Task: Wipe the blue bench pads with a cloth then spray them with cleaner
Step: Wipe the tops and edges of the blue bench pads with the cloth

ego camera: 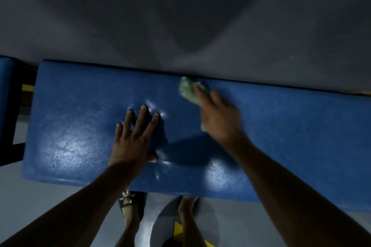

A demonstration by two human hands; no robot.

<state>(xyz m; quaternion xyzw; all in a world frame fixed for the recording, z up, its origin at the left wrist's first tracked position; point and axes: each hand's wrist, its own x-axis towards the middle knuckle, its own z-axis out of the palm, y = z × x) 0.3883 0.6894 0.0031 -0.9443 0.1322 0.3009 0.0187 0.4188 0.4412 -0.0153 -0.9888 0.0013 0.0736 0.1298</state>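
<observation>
Wiping: my right hand (217,114) presses the green cloth (187,90) at the blue pad's (291,126) far edge, left hand (133,138) flat, fingers straight; pad's long axis runs left-right, unwiped length rightward.

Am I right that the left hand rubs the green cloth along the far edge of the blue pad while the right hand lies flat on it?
Not quite: the hands are swapped. In the head view the right hand rubs the green cloth near the far edge of the blue pad, and the left hand lies flat on it, fingers spread.
</observation>
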